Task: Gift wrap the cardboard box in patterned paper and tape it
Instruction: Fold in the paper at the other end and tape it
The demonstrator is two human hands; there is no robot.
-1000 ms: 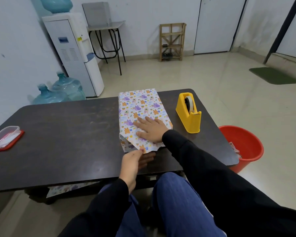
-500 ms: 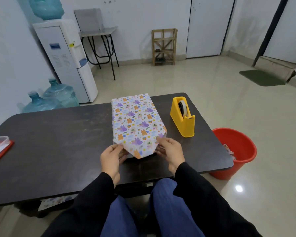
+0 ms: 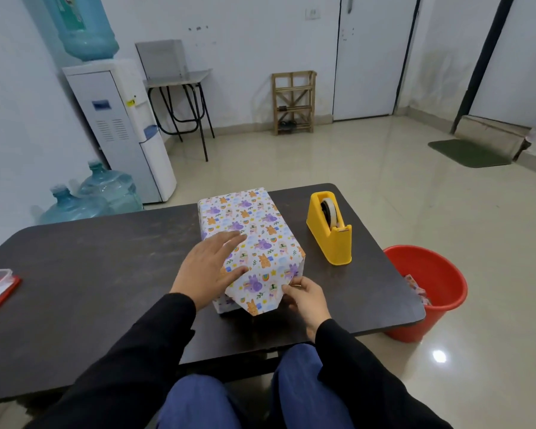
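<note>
Head view: I saw the wrapped box (image 3: pixel 254 224) beneath my fingers.
Left hand (image 3: pixel 211 267): lay released, flat on its top.
Right hand (image 3: pixel 307 300): pinched the paper flap (image 3: pixel 257 292).

The wrapping paper (image 3: pixel 260 233) at centre frame is white, printed with purple and orange animals, small rainbows, blue squares and green sprigs. To its right the tape dispenser (image 3: pixel 330 243) is yellow, and the bucket (image 3: pixel 430 292) at the right edge is red. The table (image 3: pixel 90 274) is dark brown. My sleeves (image 3: pixel 136 357) are black, my trousers (image 3: pixel 198 404) blue.
</note>
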